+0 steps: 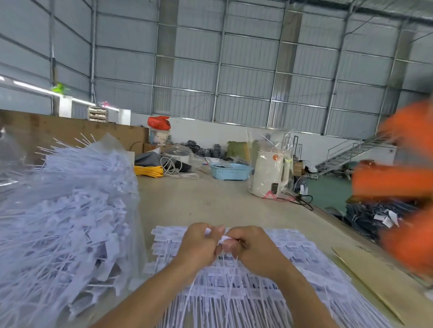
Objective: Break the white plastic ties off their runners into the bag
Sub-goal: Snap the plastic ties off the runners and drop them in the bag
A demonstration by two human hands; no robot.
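Ties (222, 239) sit pinched between my two hands, a small white cluster held just above the stack of runners (293, 264) that lies flat at the near edge of the counter (209, 200). My left hand (198, 246) has its fingers curled round the white tabs, and my right hand (251, 248) is curled on the same cluster, the knuckles of both nearly touching; thin tails hang down from between them onto the stack. Along the counter's left edge stands the clear bag (61, 207), heaped full of loose white ties, their tails bristling out at its top. Toward the far end I see a blue basket (230, 171), a white kettle (270, 176) wrapped in clear plastic just to its right, and a yellow cord (149, 170) coiled near the far left. A flat cardboard sheet (378, 277) lies by the right edge. Something orange (411, 190) blurs at the right; I cannot tell what it is.
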